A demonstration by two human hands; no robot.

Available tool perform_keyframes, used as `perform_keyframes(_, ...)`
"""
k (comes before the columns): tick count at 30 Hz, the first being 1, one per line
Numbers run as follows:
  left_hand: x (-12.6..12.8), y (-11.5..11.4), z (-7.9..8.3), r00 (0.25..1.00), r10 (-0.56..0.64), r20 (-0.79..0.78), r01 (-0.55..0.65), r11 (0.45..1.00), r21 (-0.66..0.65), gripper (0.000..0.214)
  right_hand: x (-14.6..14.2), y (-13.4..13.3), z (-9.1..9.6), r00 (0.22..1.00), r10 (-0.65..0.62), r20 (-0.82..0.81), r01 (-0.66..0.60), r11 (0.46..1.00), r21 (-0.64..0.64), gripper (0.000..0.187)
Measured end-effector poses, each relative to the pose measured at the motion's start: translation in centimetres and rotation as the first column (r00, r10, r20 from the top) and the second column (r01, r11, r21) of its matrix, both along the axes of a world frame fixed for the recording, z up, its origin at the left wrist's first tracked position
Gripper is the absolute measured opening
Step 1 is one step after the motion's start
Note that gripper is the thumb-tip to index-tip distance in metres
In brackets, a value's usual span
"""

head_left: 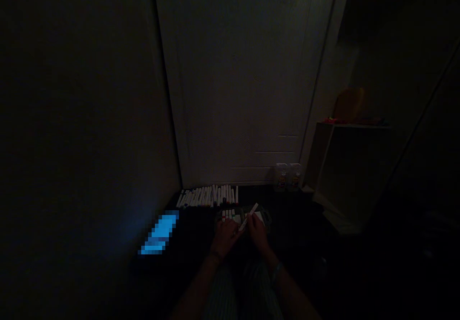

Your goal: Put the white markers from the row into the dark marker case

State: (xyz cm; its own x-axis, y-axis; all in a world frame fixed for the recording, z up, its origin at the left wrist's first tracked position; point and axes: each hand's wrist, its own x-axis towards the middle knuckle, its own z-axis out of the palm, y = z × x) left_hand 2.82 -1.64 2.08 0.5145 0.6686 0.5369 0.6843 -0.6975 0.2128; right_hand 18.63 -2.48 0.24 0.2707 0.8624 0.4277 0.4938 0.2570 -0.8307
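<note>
A slim white marker (255,208) slants between my hands. My right hand (257,230) pinches it near its middle. My left hand (225,234) has curled fingers over the left part of a clear plastic case (267,218), and its thumb side meets the marker's lower end. Several white markers with coloured ends (228,213) lie side by side in the case, partly behind my left hand. In the right half of the case, pale items are partly covered by my right hand. The dim light hides finer detail.
A row of several white markers (206,196) lies along the back of the dark table (194,234). Two clear packages (287,177) stand at the back right. A bright, pixelated blue screen (160,234) is at the left. A pale cabinet (354,176) stands on the right.
</note>
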Motion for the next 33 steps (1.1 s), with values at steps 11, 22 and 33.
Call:
perform_keyframes(11,0.1,-0.6,0.5,0.997,-0.051,0.052,0.049,0.998,0.047,0.019,0.3,0.5,-1.1,0.985,-0.166,-0.042,0.168,0.983,0.073,0.052)
perform_keyframes(22,-0.4,0.5,0.3,0.945,0.317,0.085,-0.32,0.947,0.021,0.031,-0.4,-0.3,0.1,0.949,-0.034,0.313,0.05,0.998,-0.044,0.043)
perform_keyframes(33,0.2,-0.4,0.5,0.985,0.172,0.015,-0.172,0.985,0.026,0.026,-0.3,-1.0,1.0,0.936,0.014,0.351,0.02,0.995,-0.093,0.04)
